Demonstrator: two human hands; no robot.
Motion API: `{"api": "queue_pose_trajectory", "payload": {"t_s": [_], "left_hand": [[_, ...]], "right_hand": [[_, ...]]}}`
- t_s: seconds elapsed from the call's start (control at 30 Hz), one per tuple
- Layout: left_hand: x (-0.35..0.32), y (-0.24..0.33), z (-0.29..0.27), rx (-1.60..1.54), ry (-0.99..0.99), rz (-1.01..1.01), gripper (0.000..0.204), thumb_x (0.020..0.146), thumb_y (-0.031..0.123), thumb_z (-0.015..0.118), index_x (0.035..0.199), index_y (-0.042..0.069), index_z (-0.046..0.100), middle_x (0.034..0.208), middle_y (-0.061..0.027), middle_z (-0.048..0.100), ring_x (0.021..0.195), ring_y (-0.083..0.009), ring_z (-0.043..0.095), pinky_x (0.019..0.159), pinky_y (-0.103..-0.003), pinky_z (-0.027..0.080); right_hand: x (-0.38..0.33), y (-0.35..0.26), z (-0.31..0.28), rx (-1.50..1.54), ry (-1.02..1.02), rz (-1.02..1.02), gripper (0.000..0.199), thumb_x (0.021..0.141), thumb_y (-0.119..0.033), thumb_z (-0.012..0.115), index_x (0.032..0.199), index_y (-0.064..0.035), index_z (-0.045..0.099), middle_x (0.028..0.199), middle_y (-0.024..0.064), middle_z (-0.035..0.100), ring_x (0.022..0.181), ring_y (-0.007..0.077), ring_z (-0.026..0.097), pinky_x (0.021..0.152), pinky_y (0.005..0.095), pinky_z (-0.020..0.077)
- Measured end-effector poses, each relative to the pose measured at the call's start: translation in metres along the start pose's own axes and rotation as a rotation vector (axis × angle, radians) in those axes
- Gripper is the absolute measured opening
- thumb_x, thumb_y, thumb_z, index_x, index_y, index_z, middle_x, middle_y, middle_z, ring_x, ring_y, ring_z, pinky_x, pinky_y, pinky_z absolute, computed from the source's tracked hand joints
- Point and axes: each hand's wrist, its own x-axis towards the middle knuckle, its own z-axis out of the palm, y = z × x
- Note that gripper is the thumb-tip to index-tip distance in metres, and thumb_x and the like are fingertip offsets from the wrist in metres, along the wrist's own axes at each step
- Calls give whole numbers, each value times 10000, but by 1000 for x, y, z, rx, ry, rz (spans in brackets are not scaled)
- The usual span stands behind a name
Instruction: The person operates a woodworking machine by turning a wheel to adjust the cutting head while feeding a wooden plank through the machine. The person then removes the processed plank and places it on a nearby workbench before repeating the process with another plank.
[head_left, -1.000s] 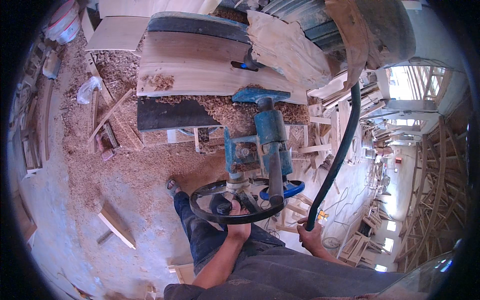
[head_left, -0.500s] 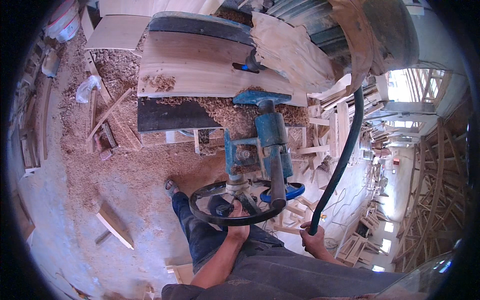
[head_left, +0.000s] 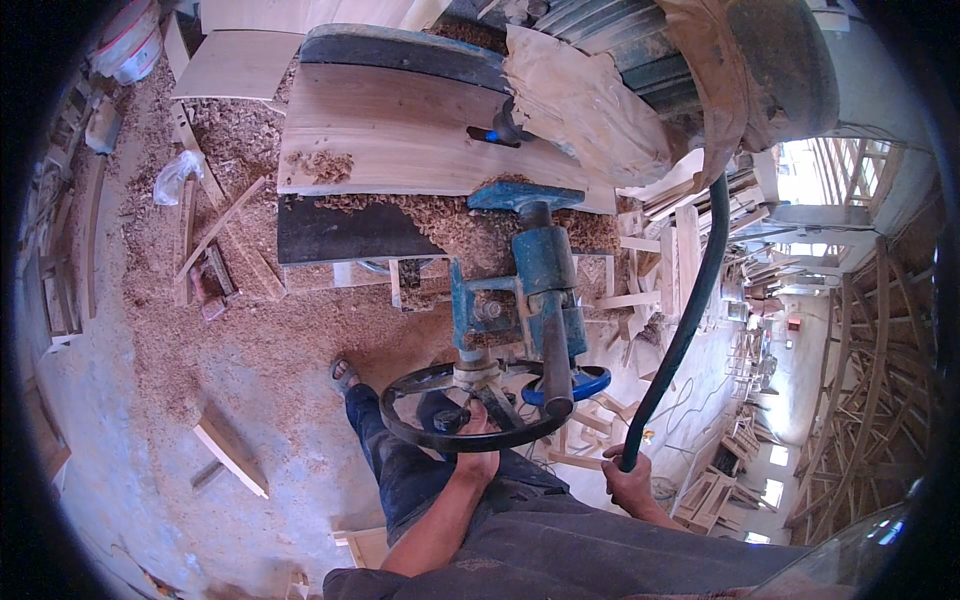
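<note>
My left hand (head_left: 478, 458) is closed on the lower rim of a black handwheel (head_left: 505, 441), its fingers partly hidden behind the rim. My right hand (head_left: 628, 482) wraps round the low end of a long, dark, curved lever (head_left: 676, 355), which rises to the machine's upper part. Above the wheel stands a blue metal clamp assembly (head_left: 545, 258) with a flat blue foot (head_left: 525, 195) over the front edge of a wide wooden board (head_left: 390, 125). A dark slot with a bright blue piece shows in the board. Beside the handwheel is a smaller blue wheel (head_left: 590, 383).
Wood shavings (head_left: 322, 165) lie on the board and over the floor. A short plank (head_left: 230, 457) and loose sticks (head_left: 215, 235) are on the floor to the left. A ragged tan cover (head_left: 590, 105) hangs over the machine's motor. Stacked timber and wooden frames (head_left: 720, 485) stand to the right.
</note>
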Motion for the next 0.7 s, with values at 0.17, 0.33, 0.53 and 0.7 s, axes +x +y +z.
{"api": "queue_pose_trajectory", "payload": {"t_s": [0.17, 0.33, 0.53, 0.7], "left_hand": [[-5, 6, 9, -36, 28, -15, 371, 1053, 378, 393, 1133, 59, 565, 1081, -40, 592, 1016, -176, 544, 975, -336, 420], [1, -4, -5, -47, -13, 34, 427, 995, 423, 508, 1189, 50, 579, 1137, -48, 622, 1069, -179, 567, 980, -336, 410], [-4, 1, 11, -6, 56, 79, 452, 960, 466, 568, 1166, 65, 597, 1095, -25, 626, 1004, -170, 573, 928, -336, 413], [1, -5, 0, -26, 132, 136, 225, 970, 335, 605, 1067, 132, 592, 962, 42, 561, 893, -108, 541, 836, -278, 413]], "right_hand": [[-2, 0, -4, -3, -4, 20, 147, 822, -33, 658, 941, 22, 592, 572, 33, 539, 408, 114, 505, 382, 266, 399], [-6, -2, -7, 2, -2, 28, 137, 826, -30, 655, 939, 9, 590, 581, 29, 536, 409, 113, 506, 380, 262, 398], [-11, -1, -16, -17, 2, 13, 133, 828, -31, 651, 942, 0, 589, 583, 27, 536, 412, 108, 503, 384, 261, 396], [-20, -11, -23, -25, -17, -5, 138, 821, -41, 648, 938, 3, 589, 578, 25, 535, 415, 112, 507, 397, 262, 401]]}}
